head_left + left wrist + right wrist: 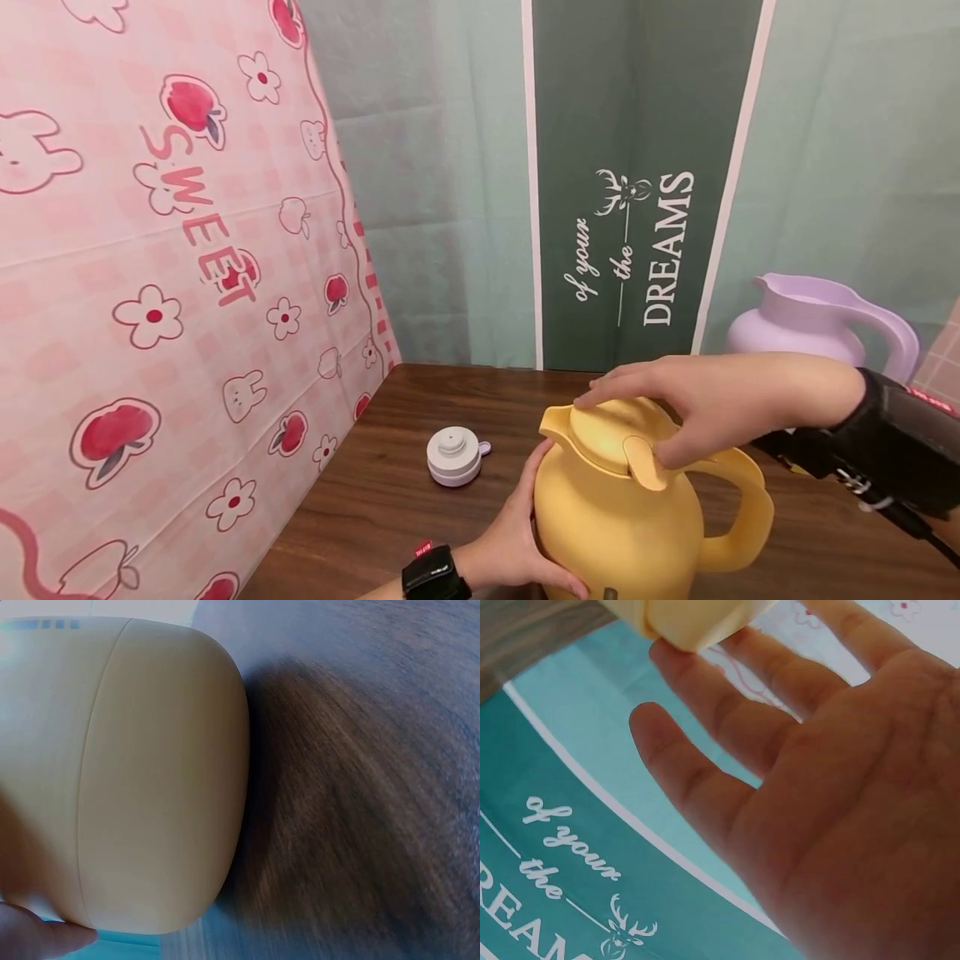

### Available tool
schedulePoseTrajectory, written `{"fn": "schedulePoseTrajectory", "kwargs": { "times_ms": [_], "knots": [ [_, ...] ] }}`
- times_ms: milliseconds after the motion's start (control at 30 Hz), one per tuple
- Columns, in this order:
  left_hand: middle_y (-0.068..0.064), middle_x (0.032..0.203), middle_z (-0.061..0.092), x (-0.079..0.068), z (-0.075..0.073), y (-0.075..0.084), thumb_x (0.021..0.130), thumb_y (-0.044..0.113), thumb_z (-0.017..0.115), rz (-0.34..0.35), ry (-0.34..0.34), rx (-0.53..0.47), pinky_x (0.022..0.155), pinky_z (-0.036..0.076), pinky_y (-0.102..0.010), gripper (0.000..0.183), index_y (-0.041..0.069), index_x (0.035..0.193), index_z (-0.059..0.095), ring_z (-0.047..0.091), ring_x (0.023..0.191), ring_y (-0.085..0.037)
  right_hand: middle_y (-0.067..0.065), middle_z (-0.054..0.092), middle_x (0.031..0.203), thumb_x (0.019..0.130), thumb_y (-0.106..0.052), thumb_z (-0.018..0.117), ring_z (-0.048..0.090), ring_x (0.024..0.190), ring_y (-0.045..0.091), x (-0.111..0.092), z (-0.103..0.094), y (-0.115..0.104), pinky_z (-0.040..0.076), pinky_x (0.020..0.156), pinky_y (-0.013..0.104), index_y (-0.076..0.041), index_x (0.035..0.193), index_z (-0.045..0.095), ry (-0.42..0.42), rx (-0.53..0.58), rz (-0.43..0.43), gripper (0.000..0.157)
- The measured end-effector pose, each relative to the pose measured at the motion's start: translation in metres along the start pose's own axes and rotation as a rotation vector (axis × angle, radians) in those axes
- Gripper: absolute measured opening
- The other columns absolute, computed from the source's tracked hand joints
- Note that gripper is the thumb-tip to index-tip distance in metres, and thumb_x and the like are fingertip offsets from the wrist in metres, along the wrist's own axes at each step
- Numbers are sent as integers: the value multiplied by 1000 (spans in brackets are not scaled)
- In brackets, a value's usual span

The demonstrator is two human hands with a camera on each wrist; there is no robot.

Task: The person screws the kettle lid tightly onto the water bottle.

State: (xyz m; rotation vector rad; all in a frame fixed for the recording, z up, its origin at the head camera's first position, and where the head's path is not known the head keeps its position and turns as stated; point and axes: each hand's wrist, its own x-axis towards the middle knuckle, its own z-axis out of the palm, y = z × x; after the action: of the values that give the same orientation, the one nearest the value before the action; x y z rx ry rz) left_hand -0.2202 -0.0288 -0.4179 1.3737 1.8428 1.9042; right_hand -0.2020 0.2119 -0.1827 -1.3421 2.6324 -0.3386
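A yellow thermos jug (pixel 618 517) stands upright on the wooden table, its spout toward the left and its handle (pixel 753 512) toward the right. My left hand (pixel 513 533) holds the jug's body from the left, thumb in front and fingers around the far side. My right hand (pixel 712 400) grips the jug's yellow lid (pixel 603 433) from above, its thumb beside the lid's tab (pixel 643 465). In the right wrist view, fingertips touch the edge of the yellow lid (pixel 697 622). The left wrist view shows the jug's lower body (pixel 161 780) close against the tabletop.
A white and lilac stopper (pixel 453 457) with a small loop lies on the table left of the jug. Behind my right forearm stands a lilac jug (pixel 802 321) with an uncovered mouth. Pink printed cloth (pixel 187 333) hangs at left, green cloth (pixel 442 208) at the back.
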Motion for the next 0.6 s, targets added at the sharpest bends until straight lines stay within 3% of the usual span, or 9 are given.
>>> {"fn": "schedulePoseTrajectory", "kwargs": {
  "times_ms": [100,200,333,433,600],
  "knots": [
    [-4,149,30,0,-1,0,62,1,88,-19,0,-9,110,26,-34,132,27,151,-7,36,132,-25,-14,50,127,78,-24,73,50,113,10,0,1,2,45,89,33,-29,135,50,33,-37,-34,61],
    [-3,149,30,1,0,1,61,-2,87,-34,5,-11,109,27,-34,132,28,151,-6,37,132,-25,-18,52,115,84,-44,68,51,102,5,1,2,2,46,85,32,-30,129,53,85,-87,-16,49],
    [-3,149,30,1,0,2,59,-5,87,-29,13,5,108,30,-35,134,28,151,-4,38,131,-26,-20,51,104,82,-64,59,50,94,3,4,5,2,46,80,30,-33,121,53,130,-118,26,50],
    [-3,149,30,1,0,1,59,-5,88,-24,13,17,108,30,-34,134,27,151,-4,38,131,-25,-18,51,113,83,-59,63,51,100,5,3,6,1,46,83,31,-32,128,49,108,-89,29,54],
    [-2,150,29,1,0,2,58,-6,88,-22,14,26,108,30,-34,135,26,151,-4,37,131,-25,-12,41,141,81,-32,72,42,127,16,-1,4,-1,43,95,38,-37,140,41,21,-16,3,67]
  ]
}}
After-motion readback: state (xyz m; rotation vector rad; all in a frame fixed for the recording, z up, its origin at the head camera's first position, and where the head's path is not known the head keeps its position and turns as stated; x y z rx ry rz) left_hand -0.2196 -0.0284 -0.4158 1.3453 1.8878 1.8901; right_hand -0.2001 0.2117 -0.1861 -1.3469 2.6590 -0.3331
